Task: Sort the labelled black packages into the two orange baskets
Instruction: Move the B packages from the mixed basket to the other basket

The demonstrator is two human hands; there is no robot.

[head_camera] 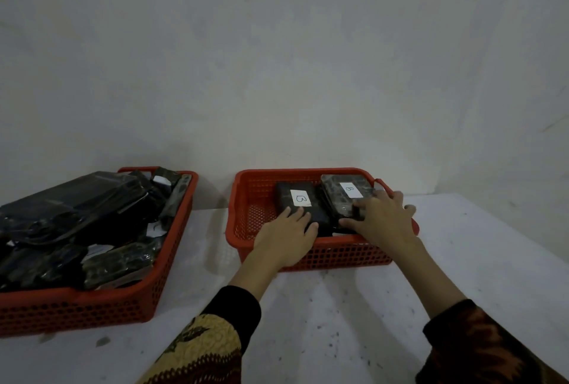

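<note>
Two orange baskets stand on a white table. The right basket (246, 199) holds two black packages side by side, each with a white label marked B: one on the left (297, 199), one on the right (348, 191). My left hand (286, 234) lies flat on the near end of the left package. My right hand (381, 220) rests with fingers spread on the near end of the right package. The left basket (172, 245) is piled high with several black packages (77, 208).
The white table (338, 306) runs up to a plain pale wall (277, 60) right behind the baskets. A gap of bare table separates the two baskets. Patterned sleeves cover both forearms at the bottom edge.
</note>
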